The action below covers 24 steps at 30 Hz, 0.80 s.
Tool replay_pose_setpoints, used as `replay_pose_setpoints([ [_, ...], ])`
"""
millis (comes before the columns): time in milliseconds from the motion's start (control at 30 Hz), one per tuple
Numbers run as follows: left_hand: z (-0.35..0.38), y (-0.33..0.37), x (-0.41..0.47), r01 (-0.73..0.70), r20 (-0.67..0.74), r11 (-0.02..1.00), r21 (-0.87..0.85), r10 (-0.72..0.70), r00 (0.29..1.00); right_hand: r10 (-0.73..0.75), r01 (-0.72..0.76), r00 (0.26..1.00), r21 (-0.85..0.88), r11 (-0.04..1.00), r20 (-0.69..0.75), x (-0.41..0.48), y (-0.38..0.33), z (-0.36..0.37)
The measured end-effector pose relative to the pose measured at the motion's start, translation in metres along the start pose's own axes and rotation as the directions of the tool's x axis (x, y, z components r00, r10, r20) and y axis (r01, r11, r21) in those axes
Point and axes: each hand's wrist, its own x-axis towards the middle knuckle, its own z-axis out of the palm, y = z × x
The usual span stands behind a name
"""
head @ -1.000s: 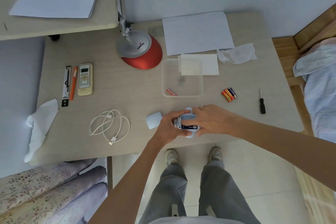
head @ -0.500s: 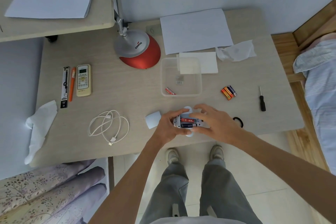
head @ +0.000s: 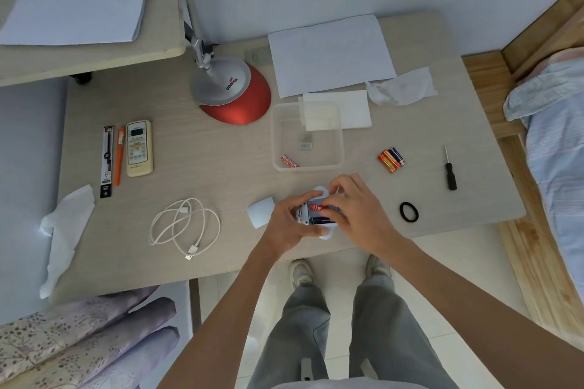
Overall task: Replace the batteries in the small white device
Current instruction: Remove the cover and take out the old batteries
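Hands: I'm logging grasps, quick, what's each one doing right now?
Left hand: holding the device.
Right hand: pinching the red battery in the device's open compartment.

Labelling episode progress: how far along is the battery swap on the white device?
Done: cover is off, lying left of the device; a dark battery sits in the open bay. In hand: left hand grips the device, right hand pinches a red battery at the bay. Left: probably seat it, refit the cover. The loose batteries to the right: old or new, cannot tell.
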Motion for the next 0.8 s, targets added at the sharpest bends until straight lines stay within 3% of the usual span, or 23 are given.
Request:
replay_pose_setpoints([
  [133,0.000,-0.003,0.003,0.034,-0.001,0.999,-0.024,-0.034,0.999,-0.015,0.016,0.994,0.015,1.000,-0.113,0.013,0.002,-0.030],
  [300,0.001,-0.006,0.003,0.061,-0.013,0.998,-0.024,-0.061,0.998,0.005,-0.030,0.982,-0.127,0.992,-0.191,0.079,0.014,-0.053],
  [567,0.001,-0.008,0.003,0.058,-0.015,0.997,-0.051,-0.059,0.998,-0.008,-0.024,0.996,-0.359,0.933,-0.088,0.144,0.041,-0.026],
  [800,0.003,-0.010,0.005,0.058,-0.017,0.996,-0.062,-0.059,0.998,-0.046,0.033,0.999,-0.414,0.910,-0.022,0.145,0.043,-0.017],
])
